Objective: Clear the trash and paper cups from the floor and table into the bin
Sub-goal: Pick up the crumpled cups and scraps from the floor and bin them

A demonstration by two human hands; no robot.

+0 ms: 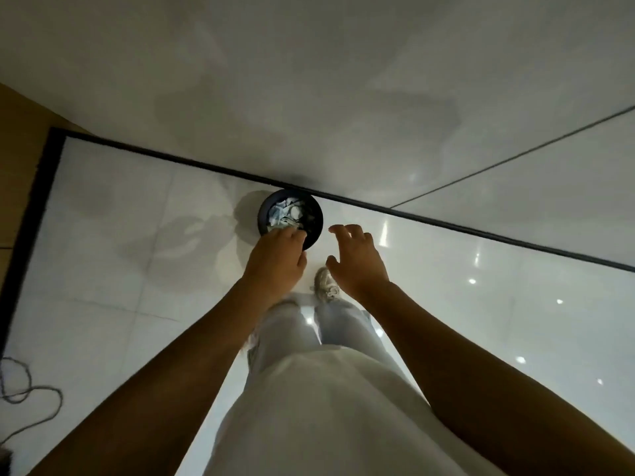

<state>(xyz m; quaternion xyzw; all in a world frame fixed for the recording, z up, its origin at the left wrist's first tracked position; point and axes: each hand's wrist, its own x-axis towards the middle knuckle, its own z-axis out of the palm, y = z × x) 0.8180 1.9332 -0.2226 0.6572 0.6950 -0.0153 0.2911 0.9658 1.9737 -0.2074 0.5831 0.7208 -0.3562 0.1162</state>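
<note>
- Against the wall, on the floor: black round bin (pixel 311 214), holding crumpled paper trash (pixel 283 214) and what looks like a paper cup.
- Left hand (pixel 276 257) over the bin rim, fingers curled down; grasping anything or not, cannot tell.
- Right hand (pixel 355 259) spread, holding nothing, just beside the bin.
- Trash likely light, soft, crushable: pinch by a fold.

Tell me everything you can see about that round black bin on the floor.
The bin is small, round and black, seen from above, standing upright on the glossy white tile floor against the dark strip at the foot of the wall. Its open mouth shows crumpled pale paper trash inside. The left hand covers its near rim, fingers curled; whether they touch it is unclear. The open right hand hovers beside it.
</note>
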